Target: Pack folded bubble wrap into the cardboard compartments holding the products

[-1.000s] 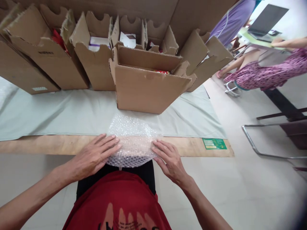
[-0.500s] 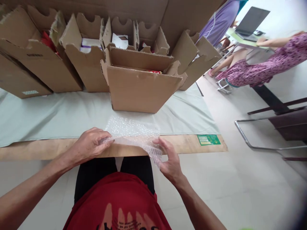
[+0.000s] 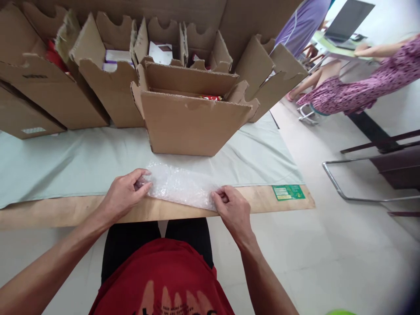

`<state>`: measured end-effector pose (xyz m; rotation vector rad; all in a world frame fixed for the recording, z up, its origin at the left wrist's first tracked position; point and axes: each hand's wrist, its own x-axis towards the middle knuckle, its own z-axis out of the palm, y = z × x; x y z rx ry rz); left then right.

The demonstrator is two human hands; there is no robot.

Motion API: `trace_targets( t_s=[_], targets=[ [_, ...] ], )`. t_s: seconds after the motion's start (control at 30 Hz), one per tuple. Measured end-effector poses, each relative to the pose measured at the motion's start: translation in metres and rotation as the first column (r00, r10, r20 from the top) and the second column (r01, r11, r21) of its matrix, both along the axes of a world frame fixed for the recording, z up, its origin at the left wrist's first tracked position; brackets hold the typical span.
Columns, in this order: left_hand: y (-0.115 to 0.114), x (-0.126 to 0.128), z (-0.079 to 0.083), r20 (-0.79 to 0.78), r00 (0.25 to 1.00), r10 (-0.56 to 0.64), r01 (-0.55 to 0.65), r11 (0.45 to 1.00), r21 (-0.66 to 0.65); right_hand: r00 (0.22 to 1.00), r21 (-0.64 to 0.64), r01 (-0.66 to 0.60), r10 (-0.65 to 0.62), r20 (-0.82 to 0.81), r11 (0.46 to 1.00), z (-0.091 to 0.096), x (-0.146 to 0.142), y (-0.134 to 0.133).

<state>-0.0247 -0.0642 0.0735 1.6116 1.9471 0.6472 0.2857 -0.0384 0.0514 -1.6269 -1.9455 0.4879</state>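
Note:
A strip of clear bubble wrap (image 3: 180, 184) lies folded across the table's front edge, partly on the pale green cloth and partly on the bare wood. My left hand (image 3: 126, 192) grips its left end between thumb and fingers. At the other end, my right hand (image 3: 233, 211) pinches the lower right corner. Just beyond the wrap stands an open cardboard box (image 3: 193, 124) with a red packet (image 3: 211, 98) showing inside.
Several open cardboard boxes (image 3: 111, 94) stand in a row behind. A green label (image 3: 288, 192) is stuck on the wooden edge (image 3: 65, 212) at right. Farther right, a person in a pink patterned garment (image 3: 357, 94) sits by a laptop (image 3: 349, 22); a metal-framed chair (image 3: 337, 192) stands nearer.
The bubble wrap's near part, loose and hanging over the edge before, is now folded flat into a narrower strip. My right hand has closed on its corner; my left keeps its end.

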Motion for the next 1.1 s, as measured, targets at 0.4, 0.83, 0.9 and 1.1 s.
trace_targets(
  t_s=[0.4,0.83,0.9,1.1],
  targets=[
    [0.006,0.005,0.006,-0.444,0.894,-0.058,0.018,0.995,-0.095,0.968,-0.093,-0.107,0.125,0.217,0.990,0.013,0.001,0.044],
    [0.006,-0.024,0.018,-0.534,0.845,-0.016,0.255,0.891,0.377,0.907,-0.282,-0.337,0.229,-0.354,0.899,0.015,-0.043,-0.015],
    [-0.017,-0.008,0.012,-0.468,0.869,-0.164,0.382,0.822,0.422,0.911,-0.301,-0.307,0.188,-0.367,0.903,0.011,-0.048,-0.020],
    [-0.082,0.043,-0.018,-0.304,0.884,-0.355,0.461,0.768,0.444,0.778,-0.455,-0.463,0.103,-0.620,0.761,0.016,-0.053,-0.022]
  ],
)
